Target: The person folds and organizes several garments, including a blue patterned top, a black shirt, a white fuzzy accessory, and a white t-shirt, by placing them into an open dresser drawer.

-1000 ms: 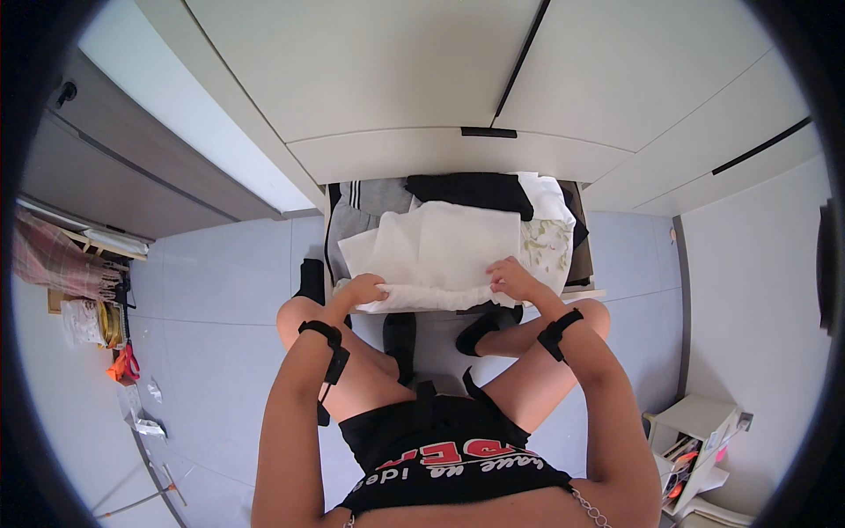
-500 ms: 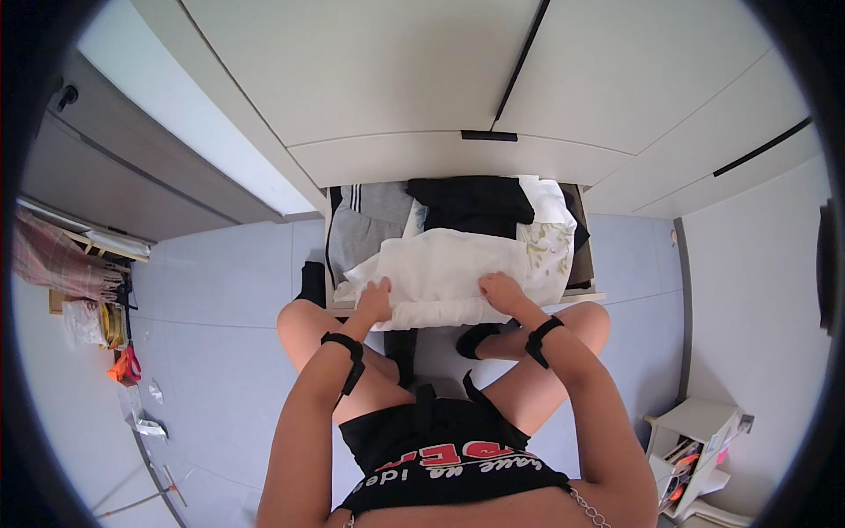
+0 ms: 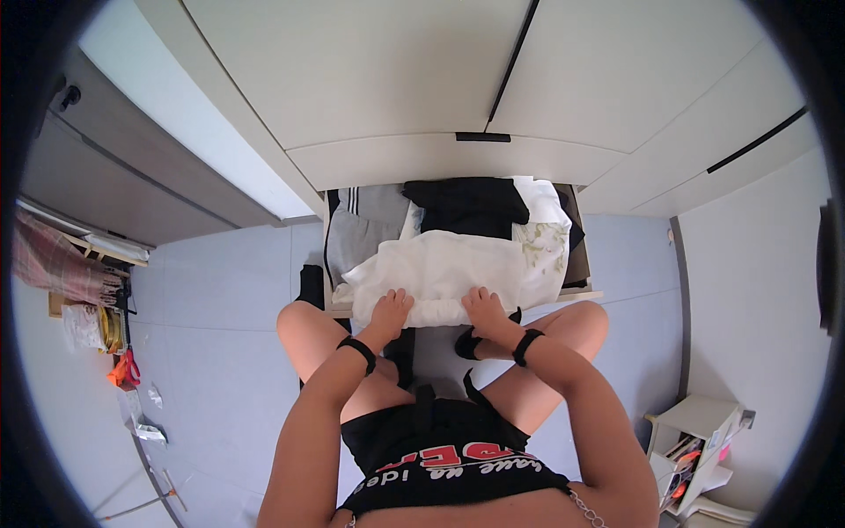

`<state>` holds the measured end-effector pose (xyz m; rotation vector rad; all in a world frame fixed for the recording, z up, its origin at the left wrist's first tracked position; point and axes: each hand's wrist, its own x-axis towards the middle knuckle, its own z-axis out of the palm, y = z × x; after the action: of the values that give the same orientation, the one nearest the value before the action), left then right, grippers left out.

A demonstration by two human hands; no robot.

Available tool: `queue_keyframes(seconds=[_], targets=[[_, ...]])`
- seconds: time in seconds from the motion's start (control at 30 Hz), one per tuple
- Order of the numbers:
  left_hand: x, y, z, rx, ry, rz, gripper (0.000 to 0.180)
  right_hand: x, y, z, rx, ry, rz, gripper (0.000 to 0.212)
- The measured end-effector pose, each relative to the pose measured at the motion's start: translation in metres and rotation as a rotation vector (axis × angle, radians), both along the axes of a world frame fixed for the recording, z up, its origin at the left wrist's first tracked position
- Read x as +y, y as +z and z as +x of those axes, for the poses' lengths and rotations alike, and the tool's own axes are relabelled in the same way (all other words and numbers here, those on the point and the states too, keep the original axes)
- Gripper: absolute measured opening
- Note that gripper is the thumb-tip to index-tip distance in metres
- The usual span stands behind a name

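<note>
A sheer white garment (image 3: 449, 264) lies across the front of an open drawer (image 3: 590, 293). Its near edge is bunched into a thick roll along the drawer's front. My left hand (image 3: 392, 312) grips this roll with fingers curled over its top. A short way to the right, my right hand (image 3: 484, 310) is closed on the same roll. Behind the garment are folded clothes: a grey piece with white stripes (image 3: 365, 224), a black one (image 3: 466, 204), and a white one with a leafy print (image 3: 546, 246). My thumbs are mostly hidden.
Pale cabinet doors (image 3: 370, 79) rise behind the drawer. My bent knees flank its front. A grey door (image 3: 141, 167) is at far left, near a plaid cloth (image 3: 66, 260) and red scissors (image 3: 130, 365). A small white shelf unit (image 3: 695, 427) stands at lower right.
My hands have moved closer together along the garment's near edge, the left hand going right and the right hand going left. The clothes behind lie as before.
</note>
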<state>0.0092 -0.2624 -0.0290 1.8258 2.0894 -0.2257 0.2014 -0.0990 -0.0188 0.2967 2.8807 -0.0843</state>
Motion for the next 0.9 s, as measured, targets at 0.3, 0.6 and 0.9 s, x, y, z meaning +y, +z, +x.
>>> queue_keyframes(seconds=[0.3,0.6,0.9], targets=[[0.002,-0.034,-0.057,-0.423,0.288,-0.005,0.035,0.048,-0.015,-0.018,-0.209,-0.211,-0.273,0.032],[-0.007,-0.058,-0.085,-0.408,0.743,-0.035,0.035,0.100,-0.040,-0.024,-0.034,-0.448,-0.598,0.034],[0.003,-0.021,-0.056,-0.052,0.043,0.209,0.035,0.066,-0.026,-0.016,0.068,-0.185,-0.039,0.041]])
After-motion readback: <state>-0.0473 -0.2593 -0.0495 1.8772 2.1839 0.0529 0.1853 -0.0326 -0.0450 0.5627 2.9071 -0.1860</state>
